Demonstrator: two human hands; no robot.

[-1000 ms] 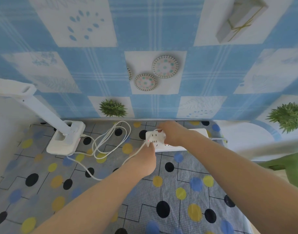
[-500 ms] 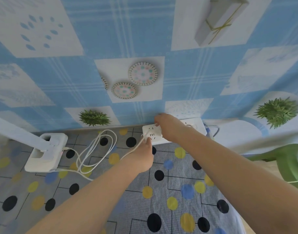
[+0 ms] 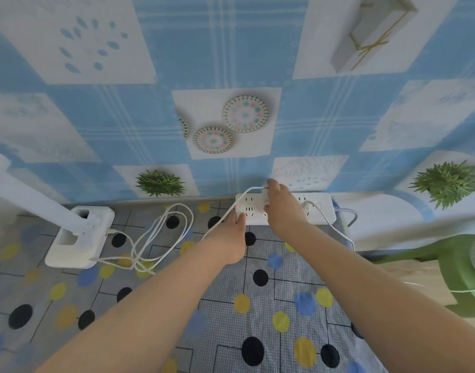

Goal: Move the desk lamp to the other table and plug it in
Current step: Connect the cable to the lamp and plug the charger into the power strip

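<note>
Desk lamp (image 3: 77, 235): white, its block base standing on the spotted tablecloth (image 3: 258, 305) at about 9 o'clock in the view, its arm rising out of frame at upper left. By its look, a rigid plastic body with the weight low in the base; the base sides or the lower arm are the sound places to grip it. It appears already set on the receiving table.

Cord (image 3: 161, 238): thin, white and limp, lying in loose loops just right of the base, then running up toward 12 o'clock to the power strip (image 3: 322, 208). It will snag or tangle if dragged and should not be pulled on; the plug body is the part to grip.

Left hand (image 3: 228, 243): at centre, fingertips pressing on the near left corner of the strip, apparently steadying it. Fingers look extended, not curled round anything.

Right hand (image 3: 281, 205): just right of the left, over the strip, fingers curled round a white plug (image 3: 264, 200) and holding it at the sockets. Whether the pins are fully seated cannot be told; the hand hides them. A small red light shows on the strip's left end.

Further right, another cable is already plugged into the strip. A green fan (image 3: 462, 270) stands at 3 o'clock, well apart.
</note>
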